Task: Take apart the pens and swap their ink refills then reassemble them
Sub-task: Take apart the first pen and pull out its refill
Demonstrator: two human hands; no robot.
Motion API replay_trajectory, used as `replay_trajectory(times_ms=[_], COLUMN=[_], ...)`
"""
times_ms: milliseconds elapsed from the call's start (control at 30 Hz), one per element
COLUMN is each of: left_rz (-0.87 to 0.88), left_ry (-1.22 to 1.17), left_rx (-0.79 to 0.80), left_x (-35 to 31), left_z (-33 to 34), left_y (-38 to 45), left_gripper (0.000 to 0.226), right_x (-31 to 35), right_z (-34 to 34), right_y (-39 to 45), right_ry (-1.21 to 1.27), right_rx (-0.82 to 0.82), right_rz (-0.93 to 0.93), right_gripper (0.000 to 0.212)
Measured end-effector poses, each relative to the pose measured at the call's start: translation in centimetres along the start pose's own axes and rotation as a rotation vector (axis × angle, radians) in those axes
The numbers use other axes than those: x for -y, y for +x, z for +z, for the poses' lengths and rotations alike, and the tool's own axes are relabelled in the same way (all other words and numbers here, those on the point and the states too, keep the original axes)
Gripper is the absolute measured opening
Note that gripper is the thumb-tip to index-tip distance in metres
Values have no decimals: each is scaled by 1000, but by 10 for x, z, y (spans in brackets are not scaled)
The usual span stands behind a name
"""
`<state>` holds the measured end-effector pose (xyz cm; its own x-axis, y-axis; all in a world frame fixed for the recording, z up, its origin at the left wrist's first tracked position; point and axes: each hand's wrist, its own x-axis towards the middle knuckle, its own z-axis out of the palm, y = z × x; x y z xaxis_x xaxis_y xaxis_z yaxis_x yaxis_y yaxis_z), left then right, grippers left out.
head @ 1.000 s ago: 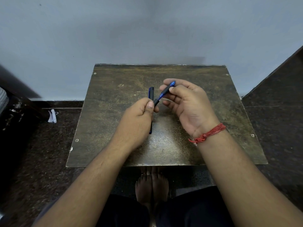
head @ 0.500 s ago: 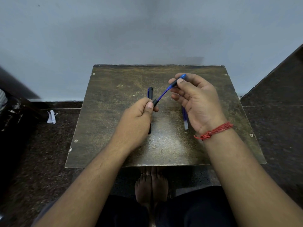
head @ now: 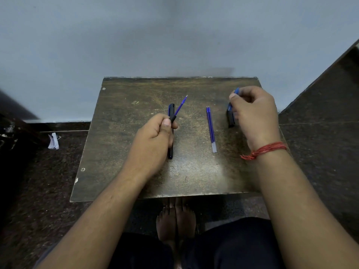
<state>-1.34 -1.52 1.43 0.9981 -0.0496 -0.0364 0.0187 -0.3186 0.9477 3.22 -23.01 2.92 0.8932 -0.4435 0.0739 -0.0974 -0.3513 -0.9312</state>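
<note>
My left hand (head: 153, 140) grips a black pen barrel (head: 172, 119) near the table's middle. A blue refill (head: 180, 105) sticks out of the barrel, pointing up and to the right. Under that hand a dark whole pen (head: 170, 133) lies lengthwise on the table. My right hand (head: 254, 113) is at the table's right side, closed on the blue tip piece (head: 236, 91) of the pen. Just left of its fingers a black pen part (head: 230, 119) lies on the table. Two loose blue refills (head: 210, 129) lie side by side between my hands.
The small brown table (head: 136, 90) stands against a pale wall. Dark floor surrounds it, with a scrap of white paper (head: 53, 141) at the left. My bare feet (head: 175, 220) show below the table's front edge.
My right hand pulled the blue tip piece off the barrel and carried it to the table's right side. The refill now stands bare out of the barrel in my left hand.
</note>
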Motion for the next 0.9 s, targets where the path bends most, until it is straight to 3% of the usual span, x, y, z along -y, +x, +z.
replay_trajectory(times_ms=[133, 333, 767, 900], left_rz=[3, -4, -6, -2], left_ry=[-1, -16, -36, -26], left_rx=[-9, 6, 23, 20], left_x=[1, 5, 10, 9], left_z=[0, 1, 2, 2], left_y=[0, 1, 2, 2], left_gripper=[30, 30, 30, 30], right_x=[-1, 3, -5, 11], right_z=[-18, -26, -24, -18], right_y=[4, 1, 6, -2], right_ry=[-464, -779, -878, -664], right_rx=[31, 165, 218, 76], right_rz=[-60, 3, 48, -97], right_gripper=[9, 14, 22, 15])
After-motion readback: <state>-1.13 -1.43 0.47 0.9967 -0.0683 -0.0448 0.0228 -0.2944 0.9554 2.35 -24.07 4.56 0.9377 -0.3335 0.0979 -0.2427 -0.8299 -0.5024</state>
